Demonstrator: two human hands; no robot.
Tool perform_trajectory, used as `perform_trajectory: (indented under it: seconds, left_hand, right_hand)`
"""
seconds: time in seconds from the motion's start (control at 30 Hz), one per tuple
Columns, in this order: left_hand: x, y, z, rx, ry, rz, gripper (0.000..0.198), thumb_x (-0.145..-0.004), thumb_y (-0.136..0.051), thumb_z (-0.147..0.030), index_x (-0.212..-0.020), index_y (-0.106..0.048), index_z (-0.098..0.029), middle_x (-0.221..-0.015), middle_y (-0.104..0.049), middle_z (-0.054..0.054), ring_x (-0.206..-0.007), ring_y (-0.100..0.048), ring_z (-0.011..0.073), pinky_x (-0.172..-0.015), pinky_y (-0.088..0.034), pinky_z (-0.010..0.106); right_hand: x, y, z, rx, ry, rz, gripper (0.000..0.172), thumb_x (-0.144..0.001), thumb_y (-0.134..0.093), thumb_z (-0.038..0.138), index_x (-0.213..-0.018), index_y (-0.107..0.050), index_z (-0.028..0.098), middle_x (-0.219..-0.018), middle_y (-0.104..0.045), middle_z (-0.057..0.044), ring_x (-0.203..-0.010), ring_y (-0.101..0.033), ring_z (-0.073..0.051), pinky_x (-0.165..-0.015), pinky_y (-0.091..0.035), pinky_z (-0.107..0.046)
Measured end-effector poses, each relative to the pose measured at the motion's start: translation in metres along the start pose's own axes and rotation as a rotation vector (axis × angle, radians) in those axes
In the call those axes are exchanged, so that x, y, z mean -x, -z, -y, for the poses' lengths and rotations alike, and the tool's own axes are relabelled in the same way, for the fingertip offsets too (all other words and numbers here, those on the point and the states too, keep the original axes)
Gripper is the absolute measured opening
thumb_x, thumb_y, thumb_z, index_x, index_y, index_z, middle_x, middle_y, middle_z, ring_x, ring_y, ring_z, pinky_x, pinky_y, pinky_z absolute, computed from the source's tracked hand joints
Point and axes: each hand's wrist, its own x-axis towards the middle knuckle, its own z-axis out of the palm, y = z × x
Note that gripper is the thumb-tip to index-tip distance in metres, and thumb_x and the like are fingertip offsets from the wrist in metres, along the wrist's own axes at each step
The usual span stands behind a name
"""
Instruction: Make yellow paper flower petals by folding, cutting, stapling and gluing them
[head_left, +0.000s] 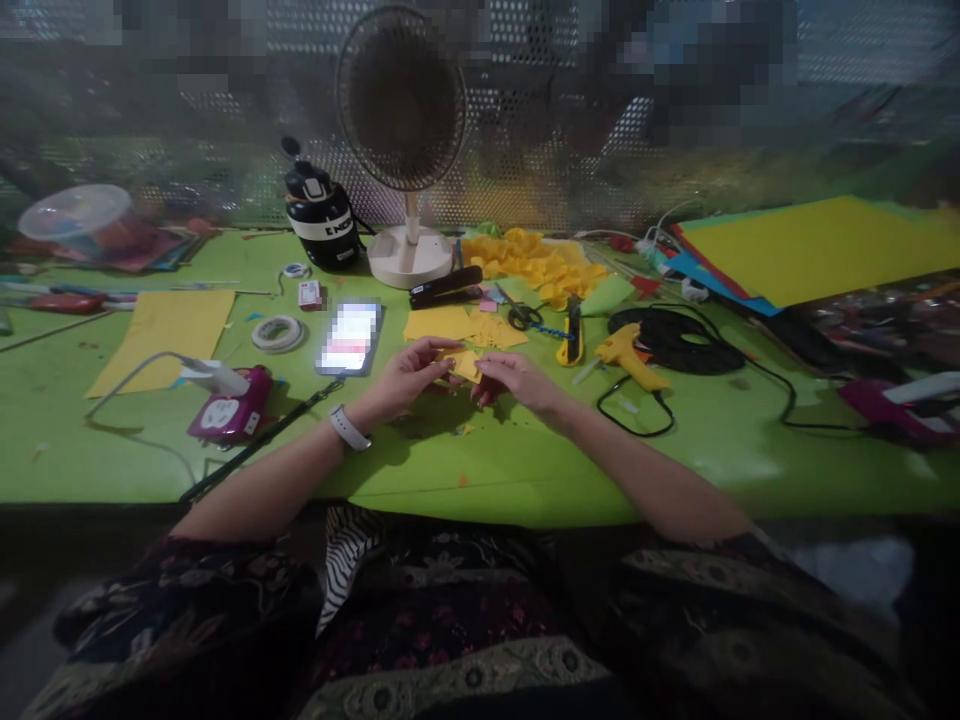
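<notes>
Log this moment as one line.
left hand: pinching yellow paper piece | right hand: pinching same piece | nearby: glue gun, scissors, phone

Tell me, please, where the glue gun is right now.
In the head view, the glue gun lies on the green table, right of the right hand, between the yellow cutter and the black cable coil.

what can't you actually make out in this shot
Head view only:
The phone screen is blurred out and unreadable.
The yellow paper is partly covered by the left hand and right hand, so its shape is unclear.
Pixelated patches hide the area around the top of the fan.
The purple item is cut off by the right edge.
</notes>
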Motion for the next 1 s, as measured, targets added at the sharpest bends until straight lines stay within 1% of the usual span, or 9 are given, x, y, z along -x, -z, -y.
perform_trajectory:
  seconds: [0.13,0.3,0.43,0.57,0.7,0.8,0.9,1.0]
  left_hand:
    - [-0.0004,-0.0003,-0.0004,-0.015,-0.003,0.012,0.027,-0.092,-0.063,-0.023,-0.118,-0.062,-0.020,-0.108,-0.071,0.007,-0.083,-0.071,0.0137,-0.074,-0.061,0.029]
    - [0.0001,-0.0007,-0.0001,0.008,0.010,0.044,0.027,-0.091,-0.065,-0.026,-0.118,-0.063,-0.020,-0.100,-0.071,0.005,-0.082,-0.070,0.0128,-0.076,-0.059,0.029]
    - [0.0001,-0.0007,0.0013,0.014,0.020,0.070,0.031,-0.091,-0.067,-0.028,-0.120,-0.062,-0.018,-0.093,-0.071,0.004,-0.082,-0.070,0.0126,-0.079,-0.058,0.029]
    - [-0.0004,-0.0011,0.0028,0.015,0.050,0.081,0.033,-0.090,-0.067,-0.028,-0.121,-0.061,-0.018,-0.097,-0.072,0.004,-0.082,-0.070,0.0125,-0.080,-0.058,0.029]
    - [-0.0005,-0.0017,0.0035,0.041,0.039,0.091,0.032,-0.090,-0.068,-0.027,-0.119,-0.062,-0.017,-0.101,-0.071,0.005,-0.083,-0.070,0.0121,-0.082,-0.057,0.030]
    - [-0.0001,-0.0018,0.0033,0.030,0.028,0.096,0.031,-0.091,-0.066,-0.027,-0.119,-0.061,-0.017,-0.098,-0.071,0.004,-0.084,-0.070,0.0124,-0.082,-0.057,0.030]
    - [0.0005,-0.0017,0.0026,-0.005,0.023,0.085,0.030,-0.092,-0.065,-0.027,-0.119,-0.062,-0.017,-0.101,-0.071,0.005,-0.085,-0.070,0.0127,-0.082,-0.058,0.030]
    - [0.0009,-0.0020,0.0015,-0.024,0.022,0.076,0.029,-0.092,-0.064,-0.027,-0.119,-0.063,-0.017,-0.103,-0.071,0.006,-0.086,-0.070,0.0130,-0.082,-0.058,0.030]
  right_hand:
    - [-0.0010,0.0019,-0.0027,-0.007,0.009,-0.002,0.025,-0.101,-0.048,0.024,-0.081,-0.061,0.015,-0.077,-0.073,-0.005,-0.061,-0.067,-0.010,-0.065,-0.056,-0.023]
    - [0.0004,0.0024,-0.0040,0.000,-0.011,0.011,0.026,-0.102,-0.048,0.026,-0.083,-0.062,0.016,-0.073,-0.072,-0.004,-0.058,-0.066,-0.009,-0.060,-0.054,-0.020]
    - [0.0025,0.0023,-0.0047,0.010,-0.031,0.023,0.030,-0.103,-0.046,0.029,-0.081,-0.062,0.016,-0.073,-0.072,-0.005,-0.059,-0.066,-0.009,-0.055,-0.052,-0.019]
    - [0.0030,0.0027,-0.0067,0.008,-0.054,0.027,0.032,-0.103,-0.046,0.032,-0.081,-0.062,0.016,-0.074,-0.073,-0.006,-0.058,-0.065,-0.010,-0.052,-0.051,-0.019]
    - [0.0011,0.0032,-0.0090,-0.005,-0.050,0.046,0.033,-0.104,-0.042,0.027,-0.081,-0.062,0.016,-0.071,-0.071,-0.005,-0.057,-0.065,-0.009,-0.052,-0.051,-0.019]
    - [-0.0006,0.0035,-0.0102,-0.011,-0.052,0.056,0.028,-0.103,-0.045,0.026,-0.082,-0.061,0.016,-0.071,-0.071,-0.004,-0.058,-0.065,-0.009,-0.052,-0.051,-0.018]
    - [-0.0011,0.0033,-0.0095,-0.018,-0.059,0.048,0.024,-0.101,-0.048,0.024,-0.082,-0.061,0.015,-0.071,-0.071,-0.003,-0.058,-0.065,-0.009,-0.052,-0.051,-0.018]
    - [-0.0001,0.0029,-0.0073,-0.012,-0.044,0.037,0.030,-0.102,-0.045,0.027,-0.080,-0.062,0.015,-0.072,-0.071,-0.005,-0.057,-0.065,-0.010,-0.052,-0.051,-0.019]
